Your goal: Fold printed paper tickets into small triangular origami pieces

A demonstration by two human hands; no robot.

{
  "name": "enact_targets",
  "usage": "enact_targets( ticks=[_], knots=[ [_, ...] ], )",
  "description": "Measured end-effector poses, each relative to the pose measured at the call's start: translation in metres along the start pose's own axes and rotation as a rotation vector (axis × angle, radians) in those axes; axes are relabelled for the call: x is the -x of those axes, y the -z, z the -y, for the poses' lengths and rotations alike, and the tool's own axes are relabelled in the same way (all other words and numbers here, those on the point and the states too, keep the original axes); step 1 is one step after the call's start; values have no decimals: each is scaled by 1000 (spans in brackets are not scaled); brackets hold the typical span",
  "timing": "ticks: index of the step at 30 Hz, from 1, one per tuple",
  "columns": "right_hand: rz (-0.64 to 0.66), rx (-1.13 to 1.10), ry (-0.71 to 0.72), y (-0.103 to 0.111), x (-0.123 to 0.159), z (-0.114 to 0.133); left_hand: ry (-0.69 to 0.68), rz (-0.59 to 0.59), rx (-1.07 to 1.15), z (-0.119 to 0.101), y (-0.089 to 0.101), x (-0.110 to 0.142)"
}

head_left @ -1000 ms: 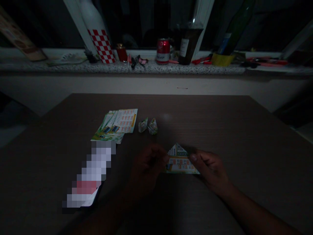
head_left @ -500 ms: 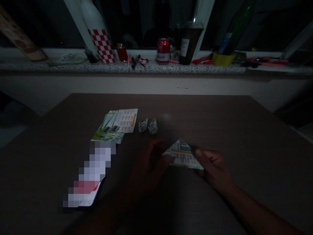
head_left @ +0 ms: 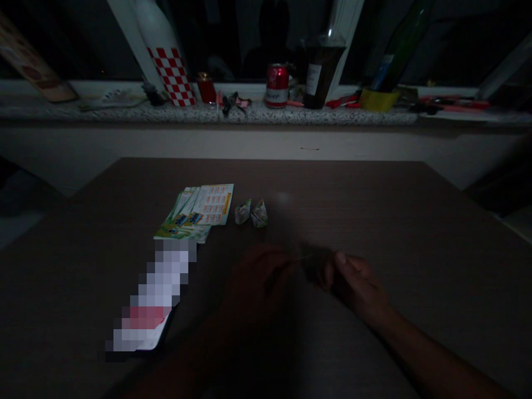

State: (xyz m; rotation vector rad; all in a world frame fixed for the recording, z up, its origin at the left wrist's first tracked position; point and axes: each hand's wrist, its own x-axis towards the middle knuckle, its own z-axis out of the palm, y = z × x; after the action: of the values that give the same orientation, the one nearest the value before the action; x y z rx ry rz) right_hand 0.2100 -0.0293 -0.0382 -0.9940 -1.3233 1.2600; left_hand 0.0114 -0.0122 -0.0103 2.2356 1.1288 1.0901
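A folded paper piece (head_left: 303, 258) shows only as a thin, pale edge between my two hands, just above the table. My left hand (head_left: 260, 274) is closed, pinching the paper's left end in deep shadow. Just right of the paper is my right hand (head_left: 357, 280), its fingers curled and the thumb laid over them. Whether anything is between those fingers is hidden. Beyond my left hand stand two small folded paper shapes (head_left: 243, 212), side by side. Left of them lies a fanned stack of printed paper sheets (head_left: 214, 204).
A lit phone (head_left: 152, 336), its screen blurred out, lies left on the brown table (head_left: 353, 194). On the stone windowsill (head_left: 249, 115) stand a red-checked white bottle (head_left: 172, 72), a red can (head_left: 276, 86), a dark cup (head_left: 318, 77) and a green bottle (head_left: 401, 50).
The folded paper has turned from its broad triangular face to edge-on. My left hand has tilted with it, and my right fingers have curled in. The sheets and small folded shapes stay put.
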Motion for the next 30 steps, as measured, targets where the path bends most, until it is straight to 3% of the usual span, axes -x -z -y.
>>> enact_targets(
  ticks=[4, 6, 10, 14, 18, 20, 22, 25, 30],
  knots=[
    [-43, 142, -15, -1, -2, 2, 467, -36, 320, -3, -1, -2],
    [-64, 181, -42, -4, -2, 4, 613, -43, 532, -3, -5, -3],
    [-91, 129, -61, -8, -2, 5, 707, -2, 789, 2, -13, -2],
    [-125, 150, -54, -6, -4, 3, 722, 82, 819, 5, -15, 0],
    [-67, 390, 36, 2, -9, -1, 639, -4, 386, 6, -8, 0],
    [18, 586, 126, 7, -13, -3, 501, -26, 89, 9, -4, -1],
    [54, 728, 220, 11, -15, -3, 324, 34, -84, 12, -1, -2],
    [58, 825, 278, 12, -15, -1, 150, 148, -178, 17, 0, -1],
    [113, 900, 332, 8, -14, -2, 71, 225, -220, 27, -4, 0]
  ],
)
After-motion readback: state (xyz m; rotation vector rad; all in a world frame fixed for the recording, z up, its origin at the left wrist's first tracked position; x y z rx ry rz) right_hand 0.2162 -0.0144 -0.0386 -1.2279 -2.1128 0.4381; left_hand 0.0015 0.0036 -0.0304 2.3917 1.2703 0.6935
